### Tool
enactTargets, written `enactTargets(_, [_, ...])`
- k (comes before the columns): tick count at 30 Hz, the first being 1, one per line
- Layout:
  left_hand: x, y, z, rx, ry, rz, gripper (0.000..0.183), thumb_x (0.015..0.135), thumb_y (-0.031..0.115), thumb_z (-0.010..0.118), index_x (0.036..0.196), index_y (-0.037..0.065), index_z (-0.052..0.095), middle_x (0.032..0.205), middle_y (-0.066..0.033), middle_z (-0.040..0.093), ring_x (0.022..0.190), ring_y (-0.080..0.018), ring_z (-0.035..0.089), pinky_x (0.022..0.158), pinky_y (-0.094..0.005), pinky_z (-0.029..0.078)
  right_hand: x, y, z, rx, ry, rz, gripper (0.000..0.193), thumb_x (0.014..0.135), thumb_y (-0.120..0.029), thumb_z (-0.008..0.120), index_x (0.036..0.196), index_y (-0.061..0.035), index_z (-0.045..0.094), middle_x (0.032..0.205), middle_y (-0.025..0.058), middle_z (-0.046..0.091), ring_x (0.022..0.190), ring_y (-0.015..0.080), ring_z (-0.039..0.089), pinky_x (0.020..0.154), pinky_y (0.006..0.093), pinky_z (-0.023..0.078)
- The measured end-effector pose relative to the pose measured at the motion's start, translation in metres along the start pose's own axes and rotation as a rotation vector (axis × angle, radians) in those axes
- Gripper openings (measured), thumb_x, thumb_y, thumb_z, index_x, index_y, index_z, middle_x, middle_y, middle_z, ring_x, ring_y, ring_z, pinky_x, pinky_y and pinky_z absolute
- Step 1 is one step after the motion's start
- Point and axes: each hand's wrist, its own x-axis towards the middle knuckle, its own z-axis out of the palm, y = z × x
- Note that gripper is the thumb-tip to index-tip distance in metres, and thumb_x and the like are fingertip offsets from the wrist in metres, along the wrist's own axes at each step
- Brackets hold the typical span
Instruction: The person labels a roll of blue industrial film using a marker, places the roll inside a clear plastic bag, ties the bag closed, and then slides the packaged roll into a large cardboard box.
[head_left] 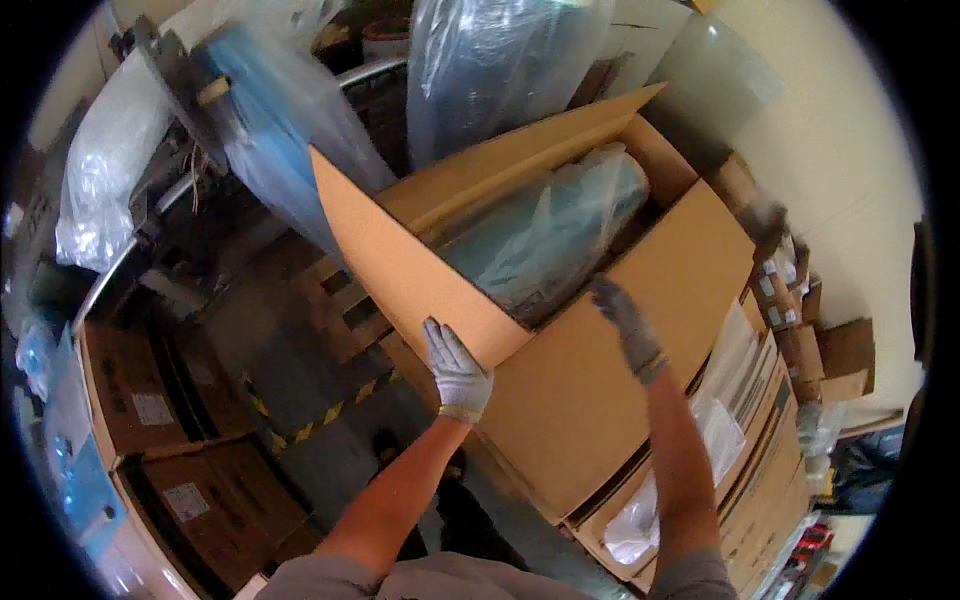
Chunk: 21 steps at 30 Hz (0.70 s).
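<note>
A large cardboard box [590,420] stands in front of me with its top open. Inside lies a bluish-green roll [560,235] wrapped in clear plastic film. My left hand [460,372], in a white glove, rests with fingers stretched out against the raised left flap [400,275], near its lower corner. At the opening's near edge, my right hand [630,328], in a grey glove, reaches forward over the wide near panel with fingers extended. It is slightly blurred, and whether its fingertips touch the edge cannot be made out. Another flap [520,150] stands up along the far side.
Behind the box stand plastic-wrapped rolls [500,70] and a curved metal rail [370,72]. Sealed brown cartons [190,500] are at left, beside yellow-black floor tape [335,415]. A wooden pallet [350,310] lies beyond. Stacked cartons [765,440] and loose plastic film [635,525] are at right.
</note>
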Motion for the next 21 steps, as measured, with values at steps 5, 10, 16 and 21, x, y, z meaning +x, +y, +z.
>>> enactTargets(5, [-0.013,-0.019,0.006,0.114,-0.172,-0.108,0.090,0.077,0.020,0.066,0.139,-0.019,0.013,0.148,-0.0370,0.012,0.139,-0.0505,0.015,0.112,-0.0540,0.020,-0.008,-0.103,0.195,-0.990,-0.007,-0.441,0.053,0.088,-0.023,0.059,0.137,-0.0083,0.044,0.119,0.0174,0.059,0.110,0.0343,0.056,0.098,0.0438,0.042])
enactTargets(10, [0.027,-0.056,-0.078,-0.149,-0.485,0.141,0.084,0.073,0.020,0.071,0.143,0.000,0.028,0.150,-0.0255,0.021,0.139,-0.0402,0.024,0.111,-0.0473,0.026,0.032,-0.089,0.204,-1.114,0.169,-0.338,0.042,0.080,-0.014,0.063,0.121,-0.0071,0.057,0.093,0.0129,0.064,0.088,0.0357,0.059,0.086,0.0448,0.046])
enactTargets(16, [0.269,-0.204,-0.162,-0.582,0.050,-0.422,0.029,0.097,0.018,0.048,0.116,-0.001,0.059,0.112,-0.0108,0.062,0.097,-0.0186,0.058,0.087,-0.0323,0.047,0.025,-0.107,0.224,-1.158,0.258,-0.325,0.033,0.078,-0.013,0.065,0.111,-0.0065,0.063,0.096,0.0136,0.065,0.090,0.0345,0.060,0.086,0.0441,0.047])
enactTargets(21, [0.388,-0.188,-0.168,-0.644,-0.797,-0.376,0.041,0.100,0.034,0.041,0.118,0.004,0.062,0.119,-0.0108,0.062,0.115,-0.0229,0.052,0.101,-0.0357,0.037,0.011,-0.100,0.219,-1.194,0.264,-0.210,0.036,0.076,-0.020,0.067,0.108,-0.0057,0.064,0.101,0.0146,0.065,0.093,0.0350,0.060,0.089,0.0468,0.046])
